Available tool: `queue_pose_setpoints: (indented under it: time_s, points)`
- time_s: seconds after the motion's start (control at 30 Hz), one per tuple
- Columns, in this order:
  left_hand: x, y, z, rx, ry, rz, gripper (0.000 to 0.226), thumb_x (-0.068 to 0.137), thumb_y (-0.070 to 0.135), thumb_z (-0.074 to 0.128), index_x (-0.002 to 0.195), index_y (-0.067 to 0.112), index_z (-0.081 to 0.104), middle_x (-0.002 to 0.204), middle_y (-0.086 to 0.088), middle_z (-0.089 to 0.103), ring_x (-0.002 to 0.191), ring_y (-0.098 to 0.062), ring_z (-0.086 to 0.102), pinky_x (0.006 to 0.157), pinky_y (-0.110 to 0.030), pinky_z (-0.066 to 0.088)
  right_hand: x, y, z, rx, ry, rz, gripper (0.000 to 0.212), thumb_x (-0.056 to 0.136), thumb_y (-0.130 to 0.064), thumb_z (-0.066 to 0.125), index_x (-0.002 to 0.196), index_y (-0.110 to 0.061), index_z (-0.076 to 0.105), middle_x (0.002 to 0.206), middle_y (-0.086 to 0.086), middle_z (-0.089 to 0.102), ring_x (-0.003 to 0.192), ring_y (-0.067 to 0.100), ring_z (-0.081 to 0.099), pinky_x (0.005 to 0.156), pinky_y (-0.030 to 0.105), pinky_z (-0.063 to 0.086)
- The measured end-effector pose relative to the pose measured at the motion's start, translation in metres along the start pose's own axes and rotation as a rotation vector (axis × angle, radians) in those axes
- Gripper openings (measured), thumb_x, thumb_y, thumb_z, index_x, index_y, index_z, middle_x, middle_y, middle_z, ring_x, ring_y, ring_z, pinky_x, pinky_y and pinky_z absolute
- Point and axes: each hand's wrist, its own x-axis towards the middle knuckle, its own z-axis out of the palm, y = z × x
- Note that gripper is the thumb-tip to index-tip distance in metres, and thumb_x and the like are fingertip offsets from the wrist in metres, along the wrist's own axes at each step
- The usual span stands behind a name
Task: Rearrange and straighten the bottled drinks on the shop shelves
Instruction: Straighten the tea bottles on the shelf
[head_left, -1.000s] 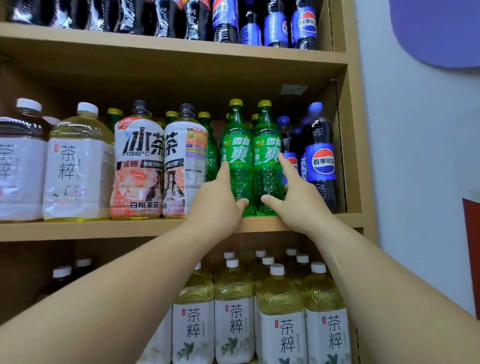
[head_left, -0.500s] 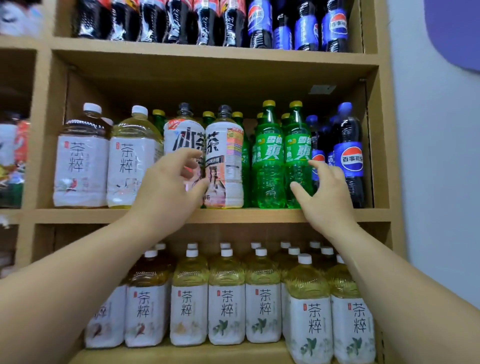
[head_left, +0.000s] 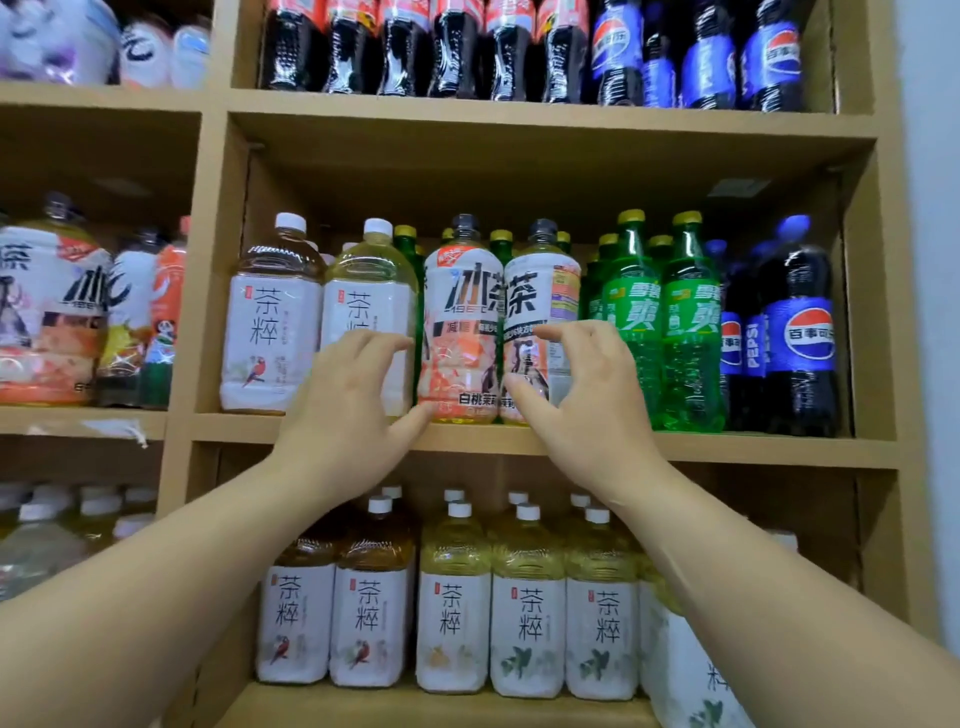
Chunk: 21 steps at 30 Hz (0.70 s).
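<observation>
Two iced tea bottles stand side by side on the middle shelf (head_left: 753, 449), one with a pink label (head_left: 462, 312), one with a white label (head_left: 540, 291). My left hand (head_left: 348, 415) curls round the left side of the pink one, thumb at its base. My right hand (head_left: 587, 400) pinches the white one from the right, fingers and thumb on its label. A brown tea bottle (head_left: 275, 322) and a yellow tea bottle (head_left: 371, 291) stand to their left. Green soda bottles (head_left: 634, 332) and blue cola bottles (head_left: 797, 338) stand to their right.
Dark cola bottles (head_left: 452, 47) fill the top shelf. Several white-capped tea bottles (head_left: 452, 597) crowd the lower shelf beneath my arms. The left bay holds more iced tea bottles (head_left: 52, 312). A white wall runs along the right of the shelf unit.
Both hands have moved left, from the green soda bottles to the two iced tea bottles. The right hand left the green bottles and now pinches the white-label iced tea.
</observation>
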Motion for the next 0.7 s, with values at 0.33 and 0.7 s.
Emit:
queue_pose_setpoints:
  time_s: [0.33,0.7]
  points:
    - [0.07,-0.082,-0.064,0.243,0.125,-0.053,0.07,0.086,0.048,0.072,0.145,0.019,0.047,0.142,-0.009,0.053,0.132,-0.031,0.045,0.108,-0.047,0.038,0.075,-0.074,0.041,-0.021,-0.129,-0.175,0.061,0.093,-0.052,0.064,0.146,-0.027,0.048,0.144,-0.003,0.048,0.138,0.018,0.04,0.113,0.038,0.036]
    - [0.115,-0.118,-0.073,0.555,-0.156,0.082,0.082,0.087,0.079,0.044,0.157,0.044,0.02,0.166,0.002,0.028,0.156,-0.03,0.011,0.12,-0.067,0.004,0.124,-0.109,0.087,-0.567,-0.268,-0.152,0.066,0.097,-0.075,0.021,0.157,-0.047,0.016,0.149,0.008,0.052,0.157,0.038,-0.002,0.117,0.069,-0.016]
